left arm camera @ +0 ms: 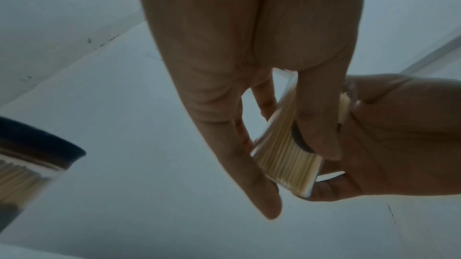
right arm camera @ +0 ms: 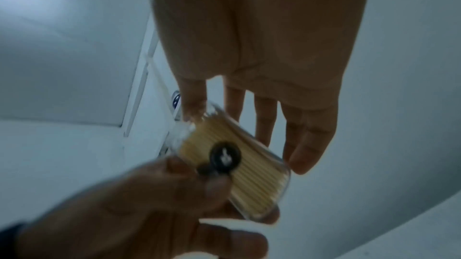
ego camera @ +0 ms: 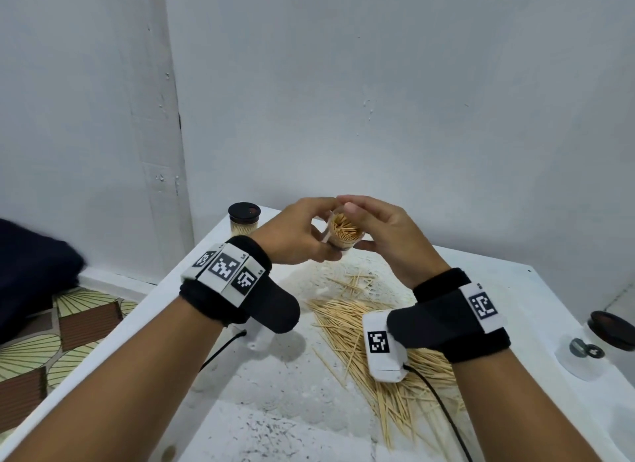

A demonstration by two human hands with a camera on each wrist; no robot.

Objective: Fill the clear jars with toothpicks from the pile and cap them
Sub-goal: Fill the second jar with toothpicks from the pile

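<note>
Jars: three. One open jar, full of toothpicks, held up between two hands, left hand and right hand. One capped jar, full, at the table's far left corner. One more jar at the right edge, contents not clear.

Black caps: two seen. One on the far jar, one cap by the right-edge jar.

Loose toothpicks: one pile on the table, too many to count.

Wrist bands: two.
</note>
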